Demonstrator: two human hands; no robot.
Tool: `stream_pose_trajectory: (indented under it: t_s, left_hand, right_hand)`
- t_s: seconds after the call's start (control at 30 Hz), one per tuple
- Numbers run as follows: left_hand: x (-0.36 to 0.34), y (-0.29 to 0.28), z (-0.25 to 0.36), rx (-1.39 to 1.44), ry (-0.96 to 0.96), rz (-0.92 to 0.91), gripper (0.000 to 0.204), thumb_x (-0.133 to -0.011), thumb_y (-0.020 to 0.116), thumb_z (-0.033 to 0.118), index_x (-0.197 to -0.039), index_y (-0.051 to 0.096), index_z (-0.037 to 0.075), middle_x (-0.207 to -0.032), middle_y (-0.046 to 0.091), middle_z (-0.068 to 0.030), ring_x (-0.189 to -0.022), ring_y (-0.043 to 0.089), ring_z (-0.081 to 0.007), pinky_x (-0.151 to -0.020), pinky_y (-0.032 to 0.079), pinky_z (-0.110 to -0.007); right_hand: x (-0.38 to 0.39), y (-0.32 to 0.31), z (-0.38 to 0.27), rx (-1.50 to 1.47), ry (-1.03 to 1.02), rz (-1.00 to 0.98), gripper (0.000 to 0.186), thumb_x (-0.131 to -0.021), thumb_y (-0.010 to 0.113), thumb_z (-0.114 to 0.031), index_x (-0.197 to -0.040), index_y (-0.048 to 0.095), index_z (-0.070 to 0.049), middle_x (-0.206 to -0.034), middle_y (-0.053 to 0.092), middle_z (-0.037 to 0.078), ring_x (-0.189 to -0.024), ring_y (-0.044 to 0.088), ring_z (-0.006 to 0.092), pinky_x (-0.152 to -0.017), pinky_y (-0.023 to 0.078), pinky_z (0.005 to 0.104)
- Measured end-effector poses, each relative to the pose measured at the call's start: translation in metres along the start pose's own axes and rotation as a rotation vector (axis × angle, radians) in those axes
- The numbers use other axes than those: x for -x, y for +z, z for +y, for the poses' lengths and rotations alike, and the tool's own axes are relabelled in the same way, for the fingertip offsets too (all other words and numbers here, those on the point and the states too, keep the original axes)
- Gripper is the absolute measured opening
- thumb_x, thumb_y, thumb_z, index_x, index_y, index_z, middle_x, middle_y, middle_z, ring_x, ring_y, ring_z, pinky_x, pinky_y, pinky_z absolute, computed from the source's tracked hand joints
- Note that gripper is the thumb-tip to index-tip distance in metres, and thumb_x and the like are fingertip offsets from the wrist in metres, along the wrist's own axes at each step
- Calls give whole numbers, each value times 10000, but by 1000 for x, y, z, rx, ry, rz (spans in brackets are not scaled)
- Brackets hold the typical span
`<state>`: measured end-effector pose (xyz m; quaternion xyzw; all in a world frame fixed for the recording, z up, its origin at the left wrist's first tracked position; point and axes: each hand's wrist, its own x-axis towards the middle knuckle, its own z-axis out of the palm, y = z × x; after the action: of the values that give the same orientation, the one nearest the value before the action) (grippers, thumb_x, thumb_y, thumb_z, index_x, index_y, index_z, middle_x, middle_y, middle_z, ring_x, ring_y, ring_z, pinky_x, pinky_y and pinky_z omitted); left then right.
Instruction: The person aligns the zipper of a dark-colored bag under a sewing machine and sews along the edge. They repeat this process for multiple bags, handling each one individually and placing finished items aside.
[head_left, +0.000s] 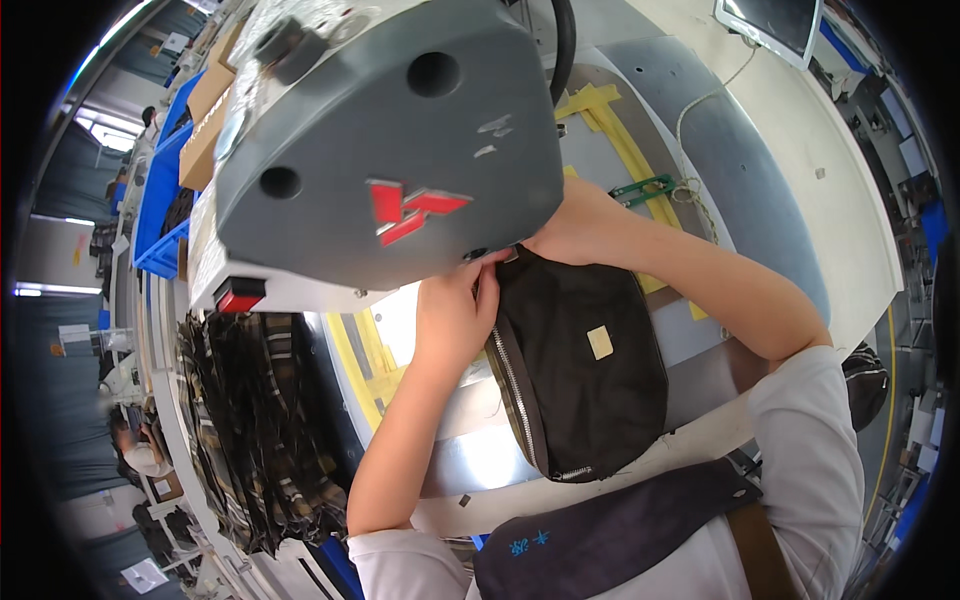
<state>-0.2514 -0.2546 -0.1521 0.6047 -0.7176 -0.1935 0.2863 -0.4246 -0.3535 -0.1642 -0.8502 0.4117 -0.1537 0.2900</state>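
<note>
A grey sewing machine head (pixel 390 130) with a red emblem overhangs my hands. Beneath it lies a dark fabric bag (pixel 585 400) with a silver zip along its left side and a small pale patch. My left hand (pixel 455 310) has its fingers closed at the bag's upper left corner, under the machine's lower edge. My right hand (pixel 560 230) is at the bag's top edge beside it, its fingertips hidden behind the machine head. The needle area is hidden.
Stacked striped and dark fabric pieces (pixel 250 420) lie left. Blue bins (pixel 160 220) and cardboard boxes (pixel 210 80) stand upper left. The worktable (pixel 850 200) has yellow tape (pixel 640 150), a green tool (pixel 640 190) and cord. A screen (pixel 765 25) is upper right. A co-worker (pixel 145 445) sits far left.
</note>
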Motion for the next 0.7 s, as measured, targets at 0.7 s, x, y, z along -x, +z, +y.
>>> stream_pose_trajectory:
  t_s: [0.7]
  left_hand:
    - [6, 1, 8, -202, 221, 88, 306, -745, 601, -88, -1002, 693, 51, -1095, 678, -64, -957, 651, -261, -837, 522, -351]
  right_hand:
    - [4, -12, -8, -48, -17, -59, 164, -724, 576, -111, -809, 591, 28, -770, 623, 236, -787, 600, 431, -684, 476, 492]
